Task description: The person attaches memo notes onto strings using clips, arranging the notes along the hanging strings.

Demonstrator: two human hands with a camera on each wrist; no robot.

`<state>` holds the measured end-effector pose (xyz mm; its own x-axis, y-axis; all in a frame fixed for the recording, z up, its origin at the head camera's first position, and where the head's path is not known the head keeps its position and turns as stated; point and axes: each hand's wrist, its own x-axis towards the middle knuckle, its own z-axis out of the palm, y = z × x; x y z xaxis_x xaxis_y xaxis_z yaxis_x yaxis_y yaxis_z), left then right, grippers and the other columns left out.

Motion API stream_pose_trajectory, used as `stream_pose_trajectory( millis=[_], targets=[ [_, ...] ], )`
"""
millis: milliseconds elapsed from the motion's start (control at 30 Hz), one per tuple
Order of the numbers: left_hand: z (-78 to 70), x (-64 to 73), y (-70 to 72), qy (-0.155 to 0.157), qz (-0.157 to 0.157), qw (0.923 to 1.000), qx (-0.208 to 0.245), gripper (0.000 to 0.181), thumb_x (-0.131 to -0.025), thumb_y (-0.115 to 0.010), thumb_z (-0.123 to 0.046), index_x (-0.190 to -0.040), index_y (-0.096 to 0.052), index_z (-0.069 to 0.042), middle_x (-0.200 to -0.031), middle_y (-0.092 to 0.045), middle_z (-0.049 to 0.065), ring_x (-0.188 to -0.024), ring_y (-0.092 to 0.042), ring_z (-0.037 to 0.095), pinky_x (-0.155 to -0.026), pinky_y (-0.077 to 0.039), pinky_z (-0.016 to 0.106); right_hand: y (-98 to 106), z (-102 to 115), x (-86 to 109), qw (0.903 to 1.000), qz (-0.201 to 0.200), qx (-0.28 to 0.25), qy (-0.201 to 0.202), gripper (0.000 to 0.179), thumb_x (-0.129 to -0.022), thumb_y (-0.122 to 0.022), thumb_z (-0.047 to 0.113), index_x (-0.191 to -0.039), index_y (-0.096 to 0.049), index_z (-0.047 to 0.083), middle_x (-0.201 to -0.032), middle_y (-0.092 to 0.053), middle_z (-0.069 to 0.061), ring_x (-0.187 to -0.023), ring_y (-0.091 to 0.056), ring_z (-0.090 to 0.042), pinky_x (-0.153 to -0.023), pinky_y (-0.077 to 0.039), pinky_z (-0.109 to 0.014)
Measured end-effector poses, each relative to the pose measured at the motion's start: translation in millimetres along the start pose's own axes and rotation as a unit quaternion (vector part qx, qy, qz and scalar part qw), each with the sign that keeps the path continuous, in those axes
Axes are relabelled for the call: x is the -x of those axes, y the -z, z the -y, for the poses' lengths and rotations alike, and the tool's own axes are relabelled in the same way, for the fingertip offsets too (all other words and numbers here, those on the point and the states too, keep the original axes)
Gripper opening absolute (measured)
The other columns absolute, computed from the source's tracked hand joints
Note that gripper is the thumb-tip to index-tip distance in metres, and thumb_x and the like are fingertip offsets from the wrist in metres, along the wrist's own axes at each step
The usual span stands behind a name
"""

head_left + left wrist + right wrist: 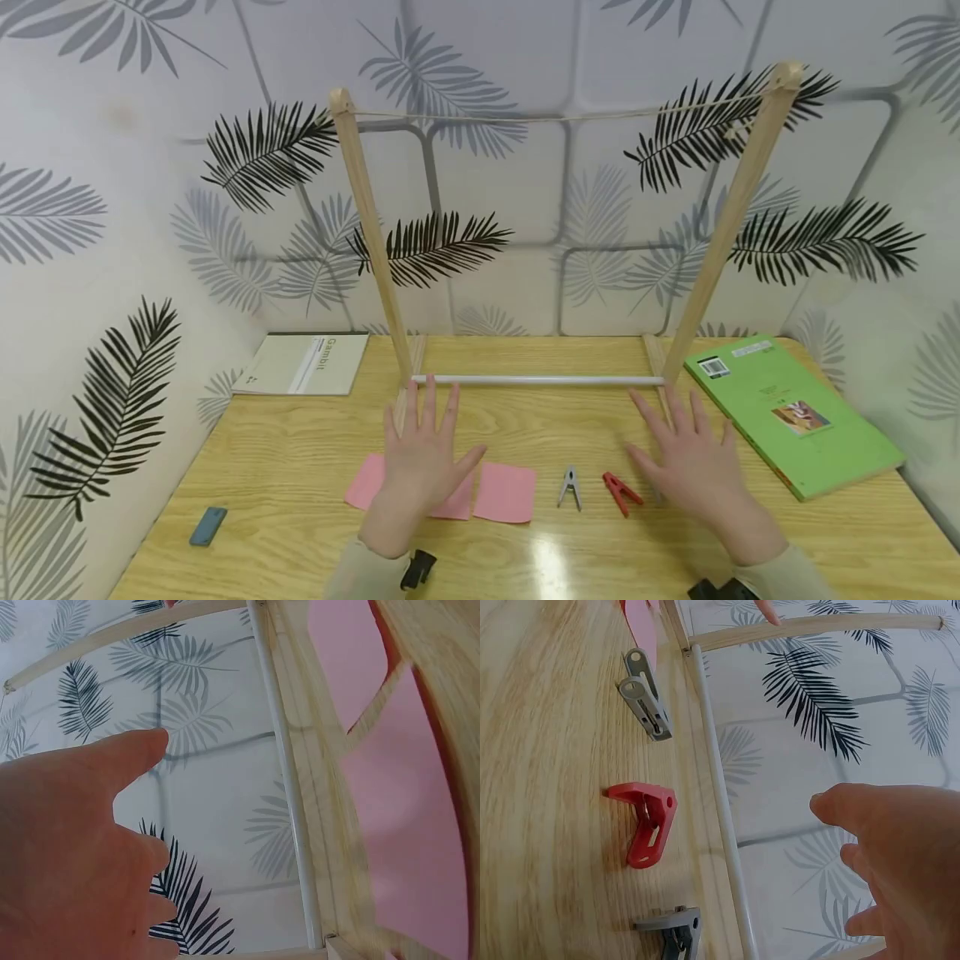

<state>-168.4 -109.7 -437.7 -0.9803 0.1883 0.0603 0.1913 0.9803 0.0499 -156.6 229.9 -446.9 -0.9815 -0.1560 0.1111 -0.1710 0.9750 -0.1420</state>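
Note:
My left hand, fingers spread, is held over pink paper squares and partly hides them. One pink square shows whole to its right. My right hand is also spread, with nothing in it, left of a green book. Between the hands lie a grey clothespin and a red clothespin. Another grey clothespin appears in the right wrist view; in the head view the right hand mostly covers it. Beyond the hands stands a wooden frame with a string across its top.
A white rod joins the frame's posts low down. At the back left lies a pale notebook. A small blue-grey object sits near the table's left edge. The patterned wall rises behind the table.

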Motion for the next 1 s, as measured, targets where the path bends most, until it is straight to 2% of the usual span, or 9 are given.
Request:
stream_pose_trajectory(
  millis=[167,367,567,633,733,800,933,1000],
  targets=[
    [11.2,1.4,-3.6,0.006,0.006,0.9999,0.014,0.086,-0.095,-0.046,-0.065,-0.161,-0.013,-0.02,-0.166,-0.003,0.017,-0.153,-0.004,0.041,-0.117,-0.009,0.068,-4.1,-9.2,2.0,1.0,0.008,0.003,-0.002,0.074,-0.097,-0.05,0.057,-0.159,-0.02,0.029,-0.162,-0.019,-0.022,-0.145,-0.015,-0.054,-0.101,-0.017,-0.084],
    [28.0,3.6,-7.0,0.0,0.026,0.9976,0.064,0.08,-0.099,-0.052,-0.051,-0.16,-0.015,-0.014,-0.165,-0.003,0.021,-0.152,-0.006,0.043,-0.117,-0.01,0.068,-11.6,-25.7,8.3,0.9988,0.032,-0.03,-0.022,0.074,-0.098,-0.046,0.06,-0.159,-0.02,0.028,-0.159,-0.023,-0.028,-0.142,-0.02,-0.058,-0.097,-0.022,-0.084],
    [49.4,5.3,-8.9,-0.024,0.039,0.9927,0.112,0.081,-0.098,-0.059,-0.04,-0.158,-0.018,-0.005,-0.161,-0.014,0.031,-0.148,-0.019,0.049,-0.114,-0.024,0.067,-15.8,-42.3,15.9,0.9982,0.036,-0.043,-0.021,0.074,-0.098,-0.046,0.059,-0.158,-0.022,0.023,-0.155,-0.027,-0.034,-0.136,-0.028,-0.061,-0.094,-0.031,-0.081],
    [56.6,6.1,-7.1,-0.033,0.054,0.9867,0.15,0.082,-0.098,-0.061,-0.036,-0.158,-0.016,-0.002,-0.159,-0.016,0.034,-0.145,-0.023,0.051,-0.113,-0.027,0.065,-16.5,-48.2,18.7,0.998,0.03,-0.054,-0.014,0.074,-0.099,-0.049,0.055,-0.157,-0.025,0.017,-0.152,-0.03,-0.037,-0.132,-0.034,-0.061,-0.094,-0.035,-0.078],
    [66.8,7.8,-1.5,-0.035,0.083,0.9713,0.22,0.082,-0.099,-0.061,-0.031,-0.157,-0.013,0.0,-0.157,-0.016,0.036,-0.143,-0.025,0.052,-0.113,-0.03,0.064,-16.5,-56.3,22.8,0.997,0.028,-0.071,-0.009,0.075,-0.098,-0.055,0.051,-0.154,-0.03,0.007,-0.148,-0.033,-0.04,-0.126,-0.041,-0.061,-0.094,-0.039,-0.073],
    [74.0,8.6,1.1,-0.029,0.094,0.9629,0.251,0.081,-0.099,-0.061,-0.028,-0.157,-0.013,0.003,-0.157,-0.02,0.035,-0.143,-0.028,0.05,-0.113,-0.031,0.062,-16.3,-60.3,25.1,0.9967,0.025,-0.077,-0.008,0.076,-0.097,-0.059,0.048,-0.152,-0.032,0.004,-0.145,-0.036,-0.041,-0.123,-0.044,-0.061,-0.092,-0.042,-0.071],
    [88.8,9.6,4.4,-0.011,0.103,0.9565,0.273,0.079,-0.097,-0.063,-0.023,-0.153,-0.019,0.01,-0.152,-0.034,0.033,-0.138,-0.04,0.047,-0.111,-0.035,0.059,-15.2,-63.8,27.8,0.9963,0.021,-0.083,-0.01,0.077,-0.093,-0.066,0.045,-0.148,-0.038,0.0,-0.138,-0.046,-0.038,-0.118,-0.05,-0.058,-0.088,-0.045,-0.068],
    [96.6,10.3,5.3,0.008,0.113,0.95,0.291,0.078,-0.096,-0.065,-0.02,-0.152,-0.021,0.011,-0.149,-0.039,0.033,-0.134,-0.045,0.047,-0.108,-0.039,0.058,-14.5,-64.3,28.4,0.996,0.02,-0.086,-0.009,0.075,-0.091,-0.07,0.042,-0.145,-0.043,-0.002,-0.134,-0.052,-0.036,-0.115,-0.053,-0.056,-0.088,-0.046,-0.066]
  ],
)
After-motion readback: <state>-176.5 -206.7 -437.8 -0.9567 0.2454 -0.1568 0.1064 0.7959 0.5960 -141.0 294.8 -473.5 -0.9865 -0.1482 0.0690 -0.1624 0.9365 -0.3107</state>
